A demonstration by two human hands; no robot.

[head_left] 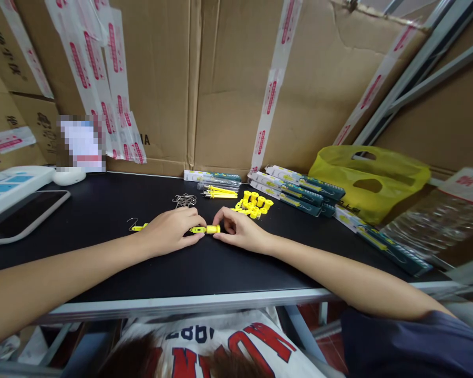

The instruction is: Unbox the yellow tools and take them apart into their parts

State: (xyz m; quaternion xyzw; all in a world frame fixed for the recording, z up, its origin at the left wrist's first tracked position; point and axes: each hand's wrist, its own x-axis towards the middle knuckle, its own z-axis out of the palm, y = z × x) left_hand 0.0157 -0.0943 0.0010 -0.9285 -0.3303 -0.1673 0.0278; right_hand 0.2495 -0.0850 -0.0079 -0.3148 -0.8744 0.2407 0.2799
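Observation:
My left hand [169, 231] is closed around a slim yellow plastic tool [197, 230], which lies crosswise low over the black table. Its left end, with a thin wire hook [132, 224], sticks out past the hand. At the other end, the thumb and index finger of my right hand [242, 232] pinch a yellow spool-shaped end piece [213, 229]. The end piece lines up with the tool; whether it is fully seated I cannot tell. Loose yellow spool-shaped pieces [256, 202] lie beyond my right hand. Bent metal wires [184, 200] are heaped behind my left hand.
Thin yellow rods [220, 193] lie behind the hands, near a flat printed package [211, 176]. More packages [295, 189] are stacked at right, before a yellow plastic bag [366, 181]. A phone [23, 215] lies at left. Cardboard [228, 105] walls the back; the table's metal edge [189, 304] is in front.

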